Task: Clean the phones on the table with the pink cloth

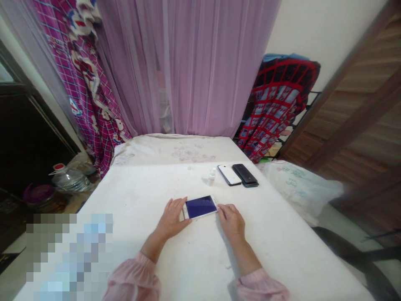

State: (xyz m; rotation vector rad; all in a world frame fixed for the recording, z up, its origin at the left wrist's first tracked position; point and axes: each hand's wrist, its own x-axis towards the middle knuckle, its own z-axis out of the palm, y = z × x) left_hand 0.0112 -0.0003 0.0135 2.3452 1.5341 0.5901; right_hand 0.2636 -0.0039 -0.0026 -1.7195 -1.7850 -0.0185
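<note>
A white smartphone with a dark blue screen facing up is held sideways just over the white table, or resting on it; I cannot tell which. My left hand grips its left end, thumb along the near edge and fingers at the far edge. At the right end, the bent fingers of my right hand pinch the phone's near corner. Beyond the phone stands a small clear bottle with a whitish cap. To its right lie a white phone and a stack of dark phones.
The table has a white cloth cover. A pixelated patch hides its front left part. A white plastic bag hangs by the right edge. On the left floor stands a large water bottle. Purple curtains hang behind the table.
</note>
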